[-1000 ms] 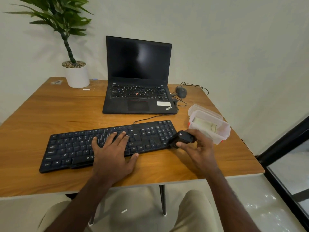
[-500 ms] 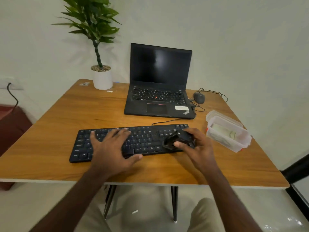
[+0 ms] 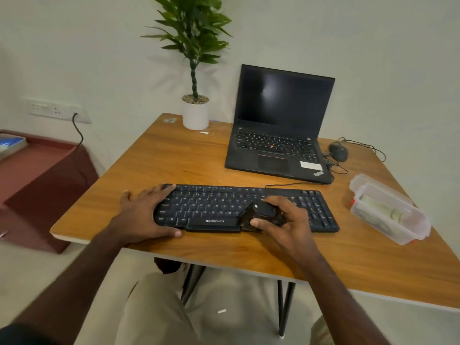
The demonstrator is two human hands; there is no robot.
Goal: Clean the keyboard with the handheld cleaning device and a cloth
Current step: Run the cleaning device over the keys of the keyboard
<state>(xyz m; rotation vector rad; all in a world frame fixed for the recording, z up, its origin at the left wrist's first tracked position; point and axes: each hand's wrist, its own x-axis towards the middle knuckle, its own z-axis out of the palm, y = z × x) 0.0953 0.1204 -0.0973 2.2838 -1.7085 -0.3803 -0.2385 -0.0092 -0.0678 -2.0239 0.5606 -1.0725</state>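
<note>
Low in the centre of the frame, a black Zebronics keyboard (image 3: 246, 209) lies on the wooden table (image 3: 154, 158), and the left hand (image 3: 143, 215) clasps its left end, fingers reaching over the far corner and thumb along the near edge. The right hand (image 3: 286, 220) curls around a small black handheld cleaning device (image 3: 261, 212), which rests on the keys right of the keyboard's middle. Toward the upper right stand an open laptop (image 3: 278, 130) and a wired mouse (image 3: 338, 151), a potted plant (image 3: 195, 105) sits at top centre, and a clear plastic container (image 3: 388, 210) sits at the right edge, its contents too indistinct to name.
</note>
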